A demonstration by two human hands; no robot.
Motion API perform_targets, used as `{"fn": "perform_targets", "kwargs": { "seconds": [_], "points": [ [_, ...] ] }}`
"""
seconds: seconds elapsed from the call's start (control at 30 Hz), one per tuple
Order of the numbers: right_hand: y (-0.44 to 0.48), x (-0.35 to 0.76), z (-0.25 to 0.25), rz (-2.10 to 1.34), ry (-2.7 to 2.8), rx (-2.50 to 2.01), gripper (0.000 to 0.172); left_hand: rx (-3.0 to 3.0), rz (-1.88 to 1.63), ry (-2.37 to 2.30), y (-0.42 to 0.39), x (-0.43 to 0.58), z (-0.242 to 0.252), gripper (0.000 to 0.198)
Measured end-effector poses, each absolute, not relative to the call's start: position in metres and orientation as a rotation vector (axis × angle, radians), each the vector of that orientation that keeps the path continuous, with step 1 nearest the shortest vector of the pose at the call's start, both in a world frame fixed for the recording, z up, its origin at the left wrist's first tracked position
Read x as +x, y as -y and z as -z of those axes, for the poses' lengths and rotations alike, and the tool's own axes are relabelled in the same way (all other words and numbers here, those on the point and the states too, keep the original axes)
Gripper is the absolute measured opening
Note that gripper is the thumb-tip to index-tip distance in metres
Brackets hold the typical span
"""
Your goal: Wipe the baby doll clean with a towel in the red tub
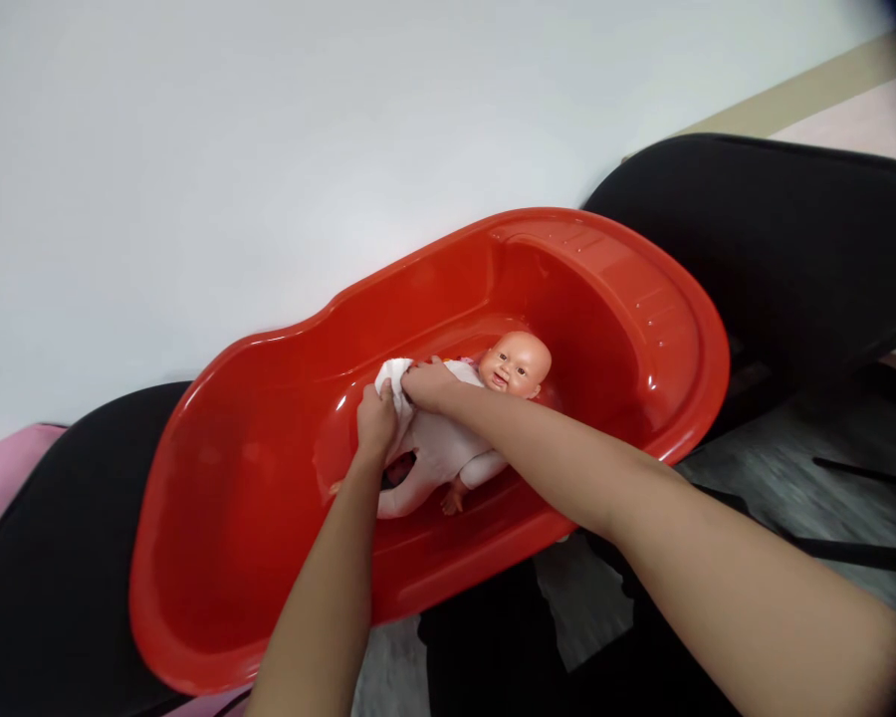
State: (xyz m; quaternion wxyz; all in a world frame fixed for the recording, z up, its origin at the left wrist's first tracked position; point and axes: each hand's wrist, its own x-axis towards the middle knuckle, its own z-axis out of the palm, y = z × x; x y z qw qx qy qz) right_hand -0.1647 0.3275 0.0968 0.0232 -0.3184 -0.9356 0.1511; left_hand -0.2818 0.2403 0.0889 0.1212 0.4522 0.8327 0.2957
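A bald baby doll (448, 448) in a pale pink-white outfit lies on its back in a red baby bathtub (216, 528), its head towards the right end. My left hand (375, 418) is closed on a bunched white cloth (394, 372) over the doll's lower body. Close beside it, my right hand (427, 385) is closed at the same cloth, its fingertips partly hidden. Whether the cloth is part of the doll's outfit I cannot tell. One small doll hand (454, 498) shows below my right forearm, and a dark gap opens in the outfit near the legs.
The tub rests across two black chairs, one at the left (60, 528) and one at the right (777, 239). A white wall (269, 149) stands directly behind it. Grey flooring (784, 458) and dark chair legs show at the lower right. Pink material (7, 468) lies at the left edge.
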Motion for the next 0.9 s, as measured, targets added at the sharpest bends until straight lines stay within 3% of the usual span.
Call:
{"fn": "perform_targets", "kwargs": {
  "seconds": [0.27, 0.53, 0.9],
  "points": [
    [-0.325, -0.158, -0.104, -0.527, 2.887, -1.003, 0.023, 1.292, -0.764, -2.6, -0.239, -0.285, -0.096, 0.026],
    [-0.32, -0.16, -0.101, -0.389, 2.909, -0.972, 0.031, 1.325, -0.787, -2.523, -0.24, -0.291, -0.088, 0.034],
    [-0.315, -0.159, -0.101, -0.359, 2.94, -0.901, 0.035, 1.18, -0.767, -2.562, -0.242, -0.295, -0.084, 0.018]
  ]
}}
